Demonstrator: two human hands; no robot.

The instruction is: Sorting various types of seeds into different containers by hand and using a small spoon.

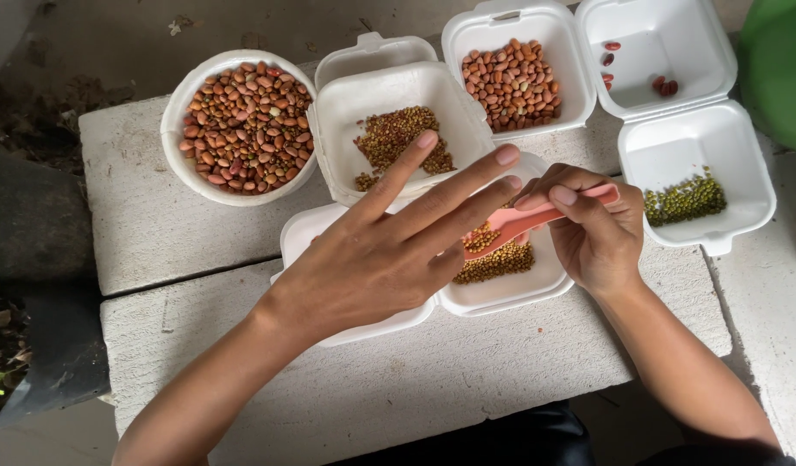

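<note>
Fingers of the left hand are spread flat and long, holding nothing, hovering over the near foam tray with the tips reaching toward the spoon. Over on the right hand, fingers are curled in tight, thumb and forefinger pinched on the handle of a pink plastic spoon. The spoon lies nearly level, its bowl poking out just under the left fingertips, a small heap of tiny brownish seeds sitting in it. Right below the bowl, more of those seeds pile up in the near tray.

Behind the left fingers, another foam tray carries a scatter of small reddish-brown grains. Left of that, a round white bowl is packed with peanuts mixed with smaller seeds. Further back, a tray of peanuts, and at far right an open clamshell box with green mung beans in its near half and a few red beans in its far half.

All of it rests on a table of pale concrete slabs, outdoors by the look of it, bare ground and dead leaves at left, something green at the upper right corner.
</note>
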